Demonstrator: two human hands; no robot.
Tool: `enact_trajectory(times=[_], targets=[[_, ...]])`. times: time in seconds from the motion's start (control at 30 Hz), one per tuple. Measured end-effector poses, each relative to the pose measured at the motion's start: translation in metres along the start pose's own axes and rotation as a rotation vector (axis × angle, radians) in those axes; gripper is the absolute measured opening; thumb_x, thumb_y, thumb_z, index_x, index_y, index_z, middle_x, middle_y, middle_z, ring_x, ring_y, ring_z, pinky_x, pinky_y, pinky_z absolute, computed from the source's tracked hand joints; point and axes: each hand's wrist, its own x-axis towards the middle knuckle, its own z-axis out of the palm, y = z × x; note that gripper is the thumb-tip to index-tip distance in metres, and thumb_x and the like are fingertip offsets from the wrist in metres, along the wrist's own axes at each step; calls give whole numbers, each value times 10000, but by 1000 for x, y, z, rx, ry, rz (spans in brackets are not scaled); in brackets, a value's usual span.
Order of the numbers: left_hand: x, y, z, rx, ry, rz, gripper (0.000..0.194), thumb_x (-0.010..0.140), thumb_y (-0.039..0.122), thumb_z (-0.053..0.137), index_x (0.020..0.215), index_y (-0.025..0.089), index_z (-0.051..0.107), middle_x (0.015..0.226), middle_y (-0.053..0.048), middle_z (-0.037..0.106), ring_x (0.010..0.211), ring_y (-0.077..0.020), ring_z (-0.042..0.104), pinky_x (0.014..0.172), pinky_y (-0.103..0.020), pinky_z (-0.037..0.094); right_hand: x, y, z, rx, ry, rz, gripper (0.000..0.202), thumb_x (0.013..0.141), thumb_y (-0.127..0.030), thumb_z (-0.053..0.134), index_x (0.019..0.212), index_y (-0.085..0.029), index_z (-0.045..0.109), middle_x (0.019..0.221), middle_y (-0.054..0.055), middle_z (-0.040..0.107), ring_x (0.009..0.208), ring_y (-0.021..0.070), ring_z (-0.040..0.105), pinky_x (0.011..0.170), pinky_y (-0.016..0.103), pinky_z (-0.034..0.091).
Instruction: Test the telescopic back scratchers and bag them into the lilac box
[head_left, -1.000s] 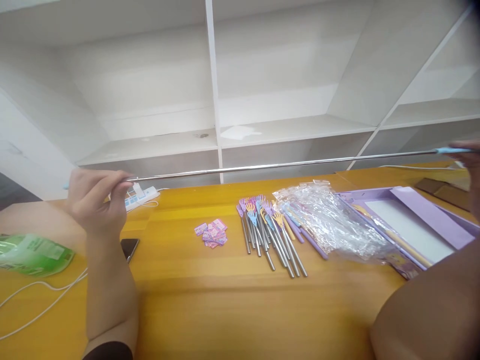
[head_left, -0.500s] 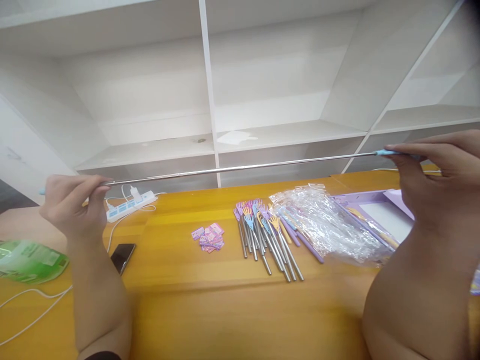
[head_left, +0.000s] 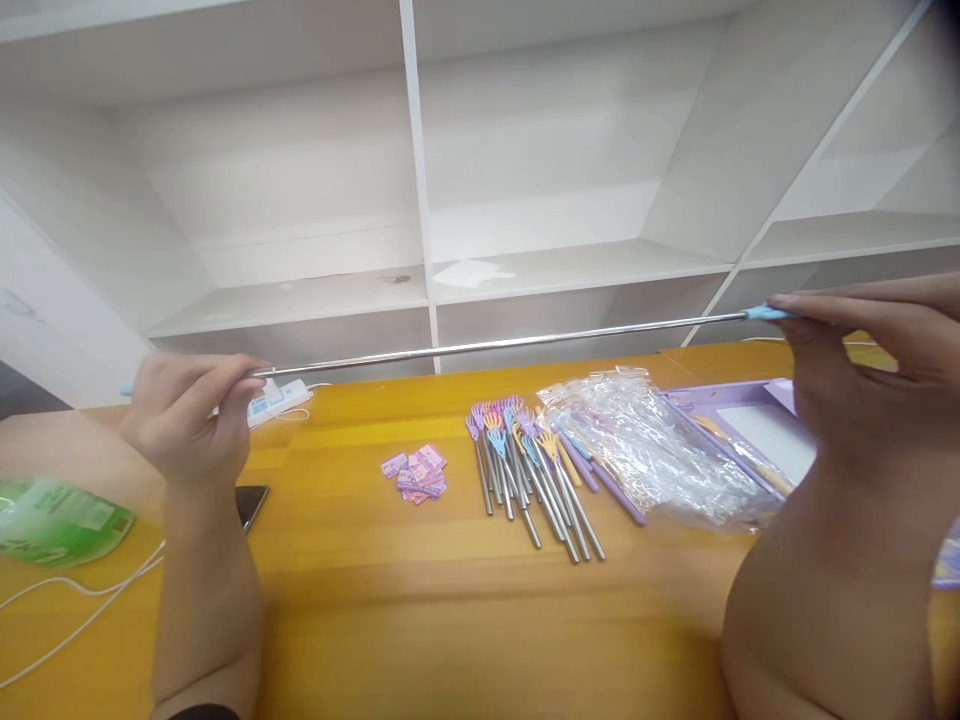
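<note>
White shelves (head_left: 525,200) back a yellow worktop (head_left: 420,600). Above the worktop, a long metal rod (head_left: 495,345) is held level: the left hand (head_left: 187,420) has its grip pinched on one end, the right hand (head_left: 870,370) pinched on the blue-tipped other end. Below the rod lie a bundle of scratchers (head_left: 532,470), plastic bags (head_left: 652,450), small cards (head_left: 416,472), a phone (head_left: 251,503) and a power strip (head_left: 274,400)

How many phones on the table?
1. The phone lies dark and flat on the table, just right of the left hand's forearm, which partly covers it. Others could be hidden under the arms.
</note>
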Motion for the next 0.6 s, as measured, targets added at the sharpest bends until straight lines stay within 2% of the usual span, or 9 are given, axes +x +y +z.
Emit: enact_trajectory(times=[0.07, 0.13, 0.23, 0.33, 0.43, 0.6], targets=[[2, 10, 5, -27, -1, 45, 142, 951, 349, 796, 877, 232, 827, 701, 0, 769, 600, -128, 576, 632, -303, 421, 6, -10, 3, 124, 76, -195, 65, 866, -250, 847, 897, -193, 851, 771, 87, 782, 685, 153, 720, 630, 293, 530], [4, 24, 10, -44, -14, 46, 60, 937, 274, 810, 898, 230, 822, 717, 3, 769, 611, -130, 575, 636, -304, 423, 10, -25, 5, 215, 109, -295, 129, 842, -154, 855, 966, -189, 840, 780, 81, 772, 686, 147, 701, 615, 292, 513], [5, 52, 18, -70, -44, 19, 15, 932, 232, 807, 930, 240, 820, 728, 2, 762, 630, -139, 565, 641, -313, 415, 11, -53, 9, 313, 97, -328, 242, 813, -67, 862, 1008, -203, 820, 798, 67, 761, 692, 138, 676, 633, 294, 515], [2, 76, 25, -90, -89, -78, 54, 957, 236, 776, 980, 254, 822, 780, -24, 771, 671, -168, 588, 670, -345, 424, 9, -75, 15, 369, 90, -344, 305, 812, -27, 849, 1041, -224, 805, 818, 59, 761, 717, 146, 680, 646, 298, 517], [1, 88, 28, -112, -120, -135, 70, 970, 230, 756, 994, 260, 814, 801, -39, 769, 702, -187, 601, 690, -362, 425, 9, -80, 20, 380, 113, -340, 311, 821, -25, 841, 1046, -236, 799, 812, 51, 755, 718, 150, 680, 644, 300, 510], [3, 99, 28, -132, -138, -133, 55, 966, 228, 761, 986, 250, 807, 788, -36, 756, 702, -186, 594, 694, -356, 428, 10, -84, 19, 413, 109, -356, 316, 810, -38, 860, 1037, -248, 793, 806, 34, 748, 693, 139, 659, 629, 293, 498]])
